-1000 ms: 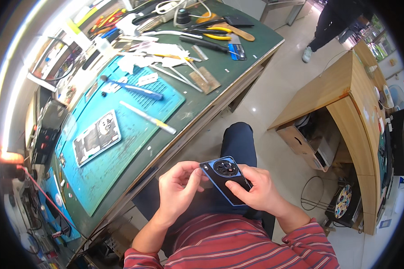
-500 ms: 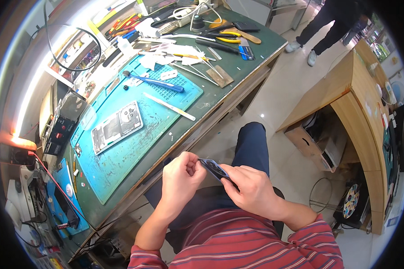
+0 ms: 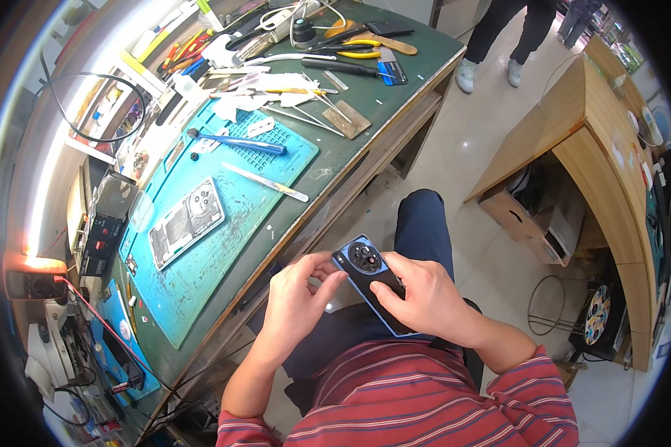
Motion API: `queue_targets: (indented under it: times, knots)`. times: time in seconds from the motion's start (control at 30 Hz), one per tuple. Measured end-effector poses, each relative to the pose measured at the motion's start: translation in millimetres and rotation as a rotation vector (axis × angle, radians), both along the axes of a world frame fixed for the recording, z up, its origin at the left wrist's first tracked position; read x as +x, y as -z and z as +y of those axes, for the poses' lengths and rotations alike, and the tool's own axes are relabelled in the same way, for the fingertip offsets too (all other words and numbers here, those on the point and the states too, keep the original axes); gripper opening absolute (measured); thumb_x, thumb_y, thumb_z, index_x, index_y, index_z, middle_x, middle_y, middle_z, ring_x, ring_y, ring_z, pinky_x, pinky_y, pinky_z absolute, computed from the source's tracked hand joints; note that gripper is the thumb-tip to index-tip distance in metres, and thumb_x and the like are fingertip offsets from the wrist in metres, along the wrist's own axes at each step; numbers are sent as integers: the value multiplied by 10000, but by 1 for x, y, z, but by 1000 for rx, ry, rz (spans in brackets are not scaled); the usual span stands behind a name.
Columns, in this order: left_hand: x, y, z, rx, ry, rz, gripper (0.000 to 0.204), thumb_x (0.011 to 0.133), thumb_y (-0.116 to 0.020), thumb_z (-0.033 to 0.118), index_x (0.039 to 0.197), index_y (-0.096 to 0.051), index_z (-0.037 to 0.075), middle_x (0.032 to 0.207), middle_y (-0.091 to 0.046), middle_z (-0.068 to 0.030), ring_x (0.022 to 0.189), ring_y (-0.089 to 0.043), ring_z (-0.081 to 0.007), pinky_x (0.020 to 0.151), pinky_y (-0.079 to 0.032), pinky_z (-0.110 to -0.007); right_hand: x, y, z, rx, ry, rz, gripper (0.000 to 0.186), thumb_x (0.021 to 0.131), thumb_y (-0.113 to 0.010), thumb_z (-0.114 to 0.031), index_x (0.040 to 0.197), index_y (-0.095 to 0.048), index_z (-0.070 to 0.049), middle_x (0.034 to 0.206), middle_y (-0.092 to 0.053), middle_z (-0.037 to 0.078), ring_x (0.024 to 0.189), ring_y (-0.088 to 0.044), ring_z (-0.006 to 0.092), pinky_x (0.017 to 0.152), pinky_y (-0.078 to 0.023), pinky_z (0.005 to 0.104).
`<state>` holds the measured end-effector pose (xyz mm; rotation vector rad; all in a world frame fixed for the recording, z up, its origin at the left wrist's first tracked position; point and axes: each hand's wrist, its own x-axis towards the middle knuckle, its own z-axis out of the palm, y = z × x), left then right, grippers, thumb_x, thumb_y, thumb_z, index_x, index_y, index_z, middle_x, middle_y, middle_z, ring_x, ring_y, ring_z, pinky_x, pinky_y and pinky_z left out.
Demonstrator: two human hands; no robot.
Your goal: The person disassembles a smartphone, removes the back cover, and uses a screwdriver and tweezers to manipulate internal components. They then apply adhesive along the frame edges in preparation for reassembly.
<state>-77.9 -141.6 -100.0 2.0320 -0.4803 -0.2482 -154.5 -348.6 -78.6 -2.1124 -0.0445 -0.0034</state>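
Observation:
A smartphone (image 3: 379, 294) with a black back, blue edges and a large round camera ring is tilted in front of my lap, back side up. My right hand (image 3: 425, 296) grips it along its right side, thumb across the back. At the phone's upper left edge is my left hand (image 3: 300, 292), its fingers loosely curled and the thumb apart from them. The fingertips reach the edge; whether they press on it is hard to see. On the blue work mat (image 3: 238, 223) of the bench lies an opened phone (image 3: 187, 222) with its inner parts showing.
A blue-handled brush (image 3: 238, 143) and a pale metal spudger-like tool (image 3: 267, 182) rest on the mat. Pliers (image 3: 358, 51), tissues and other tools crowd the bench's far end. Electrical devices (image 3: 101, 235) stand at left. A wooden desk (image 3: 566, 141) is at right; a person (image 3: 499, 37) stands beyond.
The smartphone has turned from nearly edge-on to show its back and camera ring. My left hand's fingers have loosened, with the thumb farther from the fingers.

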Motion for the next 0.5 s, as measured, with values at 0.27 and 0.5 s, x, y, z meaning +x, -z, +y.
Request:
queue_targets:
  times: [0.27,0.5]
  knots:
    - [12,-5,14,405,304,-513,141,851,-752,68,945,-650,40,835,-649,-62,740,-674,-218,614,-545,-338,3,2,-13,75,-105,218,244,907,-701,-162,1039,-601,17,784,-666,229,712,-671,423,627,-514,467]
    - [28,-7,13,476,669,-883,197,721,-745,149,854,-607,98,798,-493,-16,768,-565,-174,688,-489,-332,7,7,-23,150,-231,301,253,903,-658,-177,1018,-583,36,852,-693,245,808,-691,429,715,-535,472]
